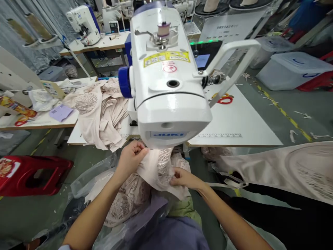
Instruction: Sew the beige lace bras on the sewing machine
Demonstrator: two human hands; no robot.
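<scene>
A white JUKI sewing machine (166, 73) fills the middle of the head view, its head hanging over the near table edge. Just below it I hold a pale pink lace garment piece (158, 170). My left hand (132, 154) is closed, pinching the piece's upper left edge. My right hand (182, 177) pinches its lower right edge. More lace pieces (127, 198) lie in a clear plastic bag in my lap.
A heap of beige lace garments (101, 111) lies on the white table (247, 121) left of the machine; red-handled scissors (225, 100) lie to its right. A red stool (31, 173) stands at the lower left. Another beige garment (299, 170) hangs at right. Plastic bins (293, 69) stand beyond.
</scene>
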